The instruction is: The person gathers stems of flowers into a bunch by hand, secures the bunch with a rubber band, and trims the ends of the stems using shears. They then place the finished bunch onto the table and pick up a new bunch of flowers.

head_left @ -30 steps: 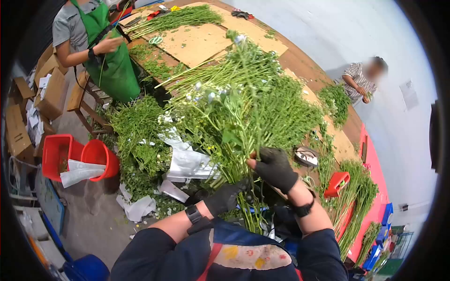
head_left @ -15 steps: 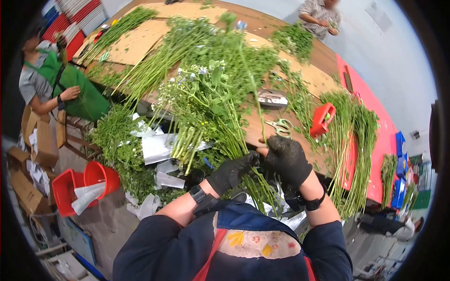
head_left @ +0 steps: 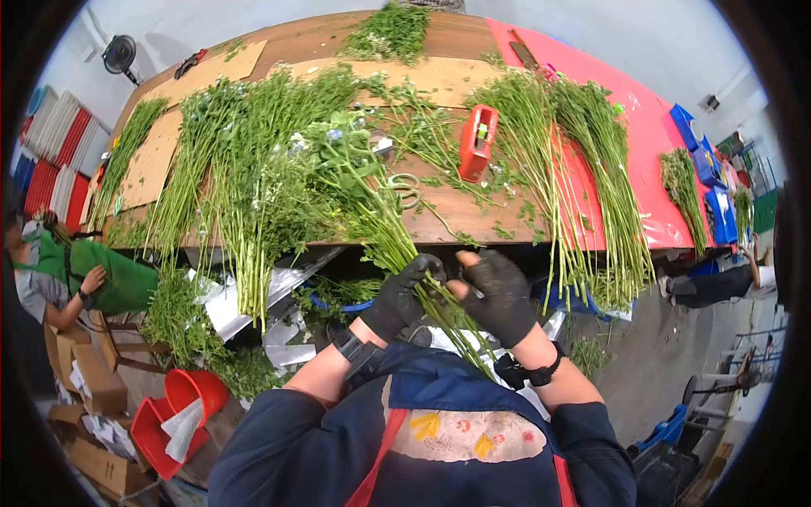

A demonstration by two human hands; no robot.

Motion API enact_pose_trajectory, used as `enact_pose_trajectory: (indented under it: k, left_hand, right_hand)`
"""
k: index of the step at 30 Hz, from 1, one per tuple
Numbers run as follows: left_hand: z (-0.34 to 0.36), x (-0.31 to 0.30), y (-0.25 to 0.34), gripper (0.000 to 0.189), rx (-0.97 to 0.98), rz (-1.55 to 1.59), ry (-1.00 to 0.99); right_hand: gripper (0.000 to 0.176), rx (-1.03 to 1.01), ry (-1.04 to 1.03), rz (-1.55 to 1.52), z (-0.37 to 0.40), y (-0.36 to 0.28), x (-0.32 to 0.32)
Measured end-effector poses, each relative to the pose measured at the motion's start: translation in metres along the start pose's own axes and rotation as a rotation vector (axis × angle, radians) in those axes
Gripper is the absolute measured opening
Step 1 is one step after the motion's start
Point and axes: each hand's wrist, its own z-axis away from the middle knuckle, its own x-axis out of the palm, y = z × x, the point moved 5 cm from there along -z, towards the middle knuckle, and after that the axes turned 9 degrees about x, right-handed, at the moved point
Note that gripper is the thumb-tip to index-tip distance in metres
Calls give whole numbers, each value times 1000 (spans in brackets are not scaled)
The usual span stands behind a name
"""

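Observation:
My left hand [head_left: 399, 297], in a black fingerless glove, is closed around a bunch of long-stemmed flowers [head_left: 393, 241]. The leafy tops with pale blue and white blossoms lean away over the table edge, while the cut ends point back toward my apron. Just right of the stems is my right hand [head_left: 500, 296], gloved the same way. Its thumb and forefinger are apart, and no stem shows between them. Beyond the bunch lie scissors [head_left: 405, 191], their blades hidden by greenery.
A red tape dispenser [head_left: 479, 144] stands on the wooden table [head_left: 431, 221]. Long stem piles [head_left: 596, 203] overhang its right front edge, others [head_left: 251, 253] its left. Red buckets [head_left: 196, 390] stand on the floor at left, near a person in a green apron [head_left: 114, 275].
My view has swung to the right. The single stem my right hand held upright is no longer in it, and that hand's fingers have parted. My left hand keeps the bunch.

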Motion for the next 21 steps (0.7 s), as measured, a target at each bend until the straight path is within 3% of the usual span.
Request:
enact_pose_trajectory:
  k: [1,2,4,5,6,8,11,15,16,19,20,21]
  left_hand:
    - [-7,-1,-7,32,-13,60,-8]
    - [-15,-6,-17,32,-26,122,-13]
    - [-26,1,-30,35,-78,277,-54]
    - [-26,11,-27,35,-102,169,-60]
    - [-24,23,-22,36,-123,62,-62]
    - [-27,13,-25,42,-107,-170,-30]
    - [-37,37,-13,41,-62,-138,70]
    - [-55,37,20,47,203,-751,-14]
    - [-59,28,26,48,169,-950,-88]
    - [-55,47,32,47,-159,-1544,-470]
    - [-51,66,35,51,-24,-1757,-508]
    - [-57,90,41,51,274,-1895,-589]
  right_hand:
    - [52,38,130,-86,7,16,-8]
    - [55,267,16,-283,21,30,-6]
    - [62,417,-294,-632,62,54,43]
    - [66,493,-454,-810,78,57,61]
    - [69,336,-465,-653,79,44,54]
    - [61,528,-487,-707,86,55,61]
    - [45,684,-483,-755,83,70,59]
    - [35,490,-288,-461,61,83,36]
    - [34,423,-239,-405,54,85,27]
    - [34,499,-360,-322,33,108,15]
    - [33,492,-373,-298,22,111,8]
    - [33,500,-403,-302,14,115,8]
